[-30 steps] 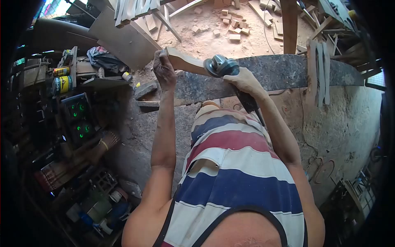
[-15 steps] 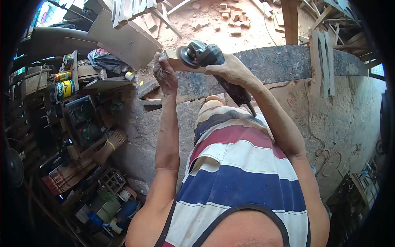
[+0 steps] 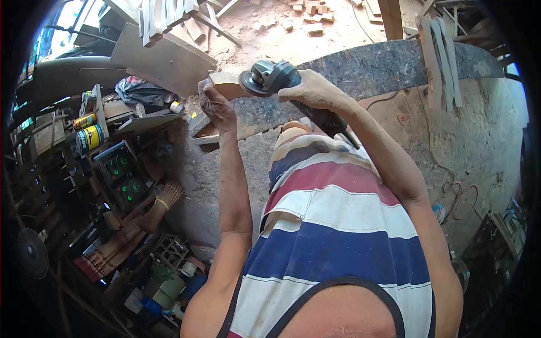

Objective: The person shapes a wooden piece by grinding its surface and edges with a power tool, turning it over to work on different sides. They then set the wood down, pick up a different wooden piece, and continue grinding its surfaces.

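My left hand [image 3: 217,108] is closed on the near-left end of a curved piece of wood [image 3: 226,82], thumb up against it. My right hand [image 3: 315,90] wraps around the dark body of an angle grinder [image 3: 277,75], whose round disc [image 3: 252,83] points left and overlaps the wood's right part in this view. The grinder's rear handle and cord end [image 3: 350,138] reach back toward my striped shirt. Beneath the wood and the grinder lies a dark, worn bench plank [image 3: 360,70].
Pale wooden strips [image 3: 440,65] rest over the plank at right, others [image 3: 163,17] at upper left. Small wood blocks [image 3: 313,18] lie on the dusty floor beyond. Shelves with a yellow can [image 3: 89,139] and a green-lit device [image 3: 121,172] stand left. A cord [image 3: 431,141] runs at right.
The view has tilted, so the bench and floor sit higher. The wood piece and the left hand have shifted left in view; the grinder's disc is still by the wood. Both grips look unchanged.
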A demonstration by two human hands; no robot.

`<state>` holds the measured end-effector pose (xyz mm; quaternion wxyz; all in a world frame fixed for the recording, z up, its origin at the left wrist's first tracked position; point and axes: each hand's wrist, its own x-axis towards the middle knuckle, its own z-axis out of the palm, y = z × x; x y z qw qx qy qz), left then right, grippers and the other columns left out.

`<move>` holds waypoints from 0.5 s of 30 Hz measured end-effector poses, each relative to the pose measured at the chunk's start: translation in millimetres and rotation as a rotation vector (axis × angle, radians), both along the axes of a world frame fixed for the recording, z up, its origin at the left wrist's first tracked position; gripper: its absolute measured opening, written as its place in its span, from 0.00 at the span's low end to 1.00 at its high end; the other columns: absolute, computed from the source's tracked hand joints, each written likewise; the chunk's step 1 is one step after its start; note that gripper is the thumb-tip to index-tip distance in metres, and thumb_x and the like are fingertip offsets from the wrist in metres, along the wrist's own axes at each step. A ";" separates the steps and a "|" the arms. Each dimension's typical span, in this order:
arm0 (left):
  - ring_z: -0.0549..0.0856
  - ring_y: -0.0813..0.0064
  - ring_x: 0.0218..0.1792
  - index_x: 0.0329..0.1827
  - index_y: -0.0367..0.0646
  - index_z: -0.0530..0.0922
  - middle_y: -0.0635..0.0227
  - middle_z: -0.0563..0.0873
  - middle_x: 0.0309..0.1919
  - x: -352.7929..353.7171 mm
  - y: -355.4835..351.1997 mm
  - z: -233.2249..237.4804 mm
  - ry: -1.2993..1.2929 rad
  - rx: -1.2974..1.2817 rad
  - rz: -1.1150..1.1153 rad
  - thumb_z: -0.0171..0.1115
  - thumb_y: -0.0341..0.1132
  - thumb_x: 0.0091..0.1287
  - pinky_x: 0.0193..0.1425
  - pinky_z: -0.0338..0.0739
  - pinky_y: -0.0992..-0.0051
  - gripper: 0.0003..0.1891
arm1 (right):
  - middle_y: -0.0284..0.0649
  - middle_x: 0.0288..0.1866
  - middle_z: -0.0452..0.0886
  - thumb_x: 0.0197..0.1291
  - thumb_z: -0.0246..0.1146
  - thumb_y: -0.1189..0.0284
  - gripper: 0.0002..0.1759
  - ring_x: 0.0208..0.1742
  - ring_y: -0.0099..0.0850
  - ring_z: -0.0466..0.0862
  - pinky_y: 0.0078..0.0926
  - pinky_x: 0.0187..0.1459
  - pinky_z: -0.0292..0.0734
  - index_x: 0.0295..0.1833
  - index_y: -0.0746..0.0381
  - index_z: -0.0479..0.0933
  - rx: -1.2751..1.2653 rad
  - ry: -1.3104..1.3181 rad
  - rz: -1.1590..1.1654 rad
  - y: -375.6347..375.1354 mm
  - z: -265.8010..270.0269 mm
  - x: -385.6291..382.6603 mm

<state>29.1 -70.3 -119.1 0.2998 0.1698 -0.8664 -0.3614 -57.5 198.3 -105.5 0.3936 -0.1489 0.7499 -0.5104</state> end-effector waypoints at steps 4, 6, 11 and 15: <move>0.81 0.64 0.47 0.53 0.36 0.79 0.62 0.83 0.44 4.4 -3.7 -2.0 0.007 -0.017 -0.038 0.43 0.49 0.95 0.59 0.78 0.63 0.25 | 0.48 0.40 0.94 0.53 0.77 0.49 0.31 0.40 0.39 0.90 0.39 0.50 0.85 0.49 0.67 0.92 0.103 0.024 0.037 9.0 -1.7 -2.8; 0.81 0.62 0.48 0.54 0.34 0.80 0.59 0.84 0.45 7.9 -6.0 -5.0 -0.005 -0.016 -0.043 0.43 0.50 0.95 0.60 0.78 0.61 0.26 | 0.48 0.37 0.92 0.52 0.77 0.48 0.31 0.38 0.40 0.90 0.38 0.49 0.85 0.48 0.66 0.92 0.161 0.043 0.055 12.9 -5.1 -5.8; 0.81 0.55 0.48 0.57 0.30 0.80 0.50 0.84 0.47 13.3 -8.4 -5.8 0.007 -0.143 -0.081 0.42 0.50 0.95 0.61 0.77 0.58 0.28 | 0.48 0.35 0.91 0.51 0.78 0.44 0.33 0.36 0.40 0.89 0.39 0.45 0.85 0.44 0.67 0.92 0.088 -0.003 -0.034 3.2 -16.7 3.1; 0.80 0.53 0.46 0.55 0.27 0.79 0.47 0.83 0.45 11.3 0.6 -0.6 0.006 -0.093 -0.081 0.42 0.50 0.95 0.59 0.76 0.57 0.29 | 0.45 0.37 0.91 0.54 0.75 0.44 0.36 0.38 0.37 0.88 0.38 0.47 0.84 0.53 0.66 0.90 -0.026 -0.017 -0.015 -5.5 34.8 6.9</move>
